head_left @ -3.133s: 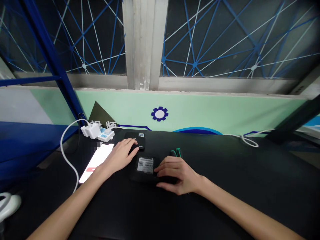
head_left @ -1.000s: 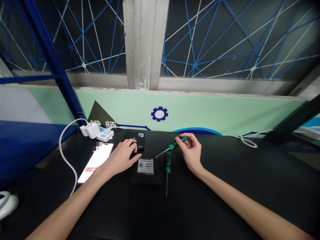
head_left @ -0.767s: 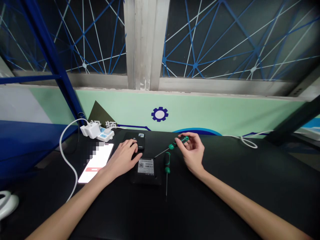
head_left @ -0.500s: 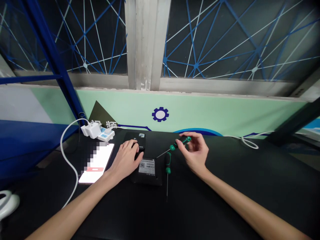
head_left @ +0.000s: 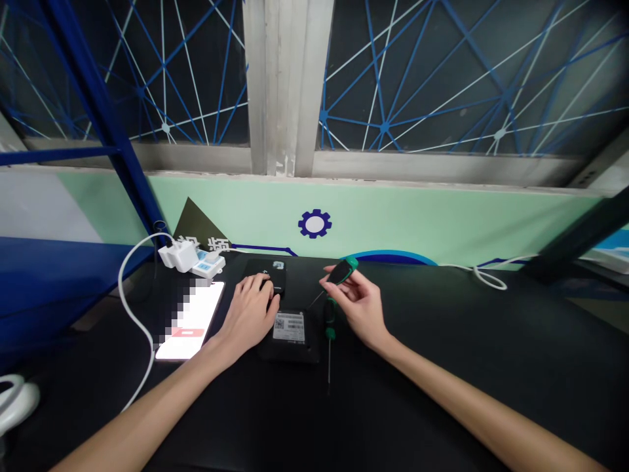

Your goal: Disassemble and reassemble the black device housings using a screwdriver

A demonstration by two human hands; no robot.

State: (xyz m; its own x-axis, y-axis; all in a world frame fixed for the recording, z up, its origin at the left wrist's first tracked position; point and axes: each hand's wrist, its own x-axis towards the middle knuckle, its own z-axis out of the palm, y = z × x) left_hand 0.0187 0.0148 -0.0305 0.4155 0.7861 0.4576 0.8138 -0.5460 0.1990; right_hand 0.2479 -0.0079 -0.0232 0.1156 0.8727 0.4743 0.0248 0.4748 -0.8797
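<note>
The left hand [head_left: 249, 313] lies palm down on the bench [head_left: 442, 341], fingers loosely spread, with the fingertips resting on a black device [head_left: 276, 275] at the rear. The thumb sits just beside the rear left corner of a black box [head_left: 291, 335], which carries a white label on its top face. The right hand [head_left: 358, 305] is raised off the bench and pinches the green-and-black handle of a screwdriver [head_left: 343, 269] between thumb and fingers. The thin shaft slopes down and to the left, and its tip ends near the rear right corner of the box; contact with the box cannot be determined. A second screwdriver [head_left: 329, 331] lies flat on the bench just right of the box, below the right hand, with its shaft pointing toward the person. A phone [head_left: 189, 321] with a lit screen lies left of the left hand. A white charger [head_left: 179, 257] sits at the rear left, and its cable [head_left: 128, 308] loops forward across the bench.
</note>
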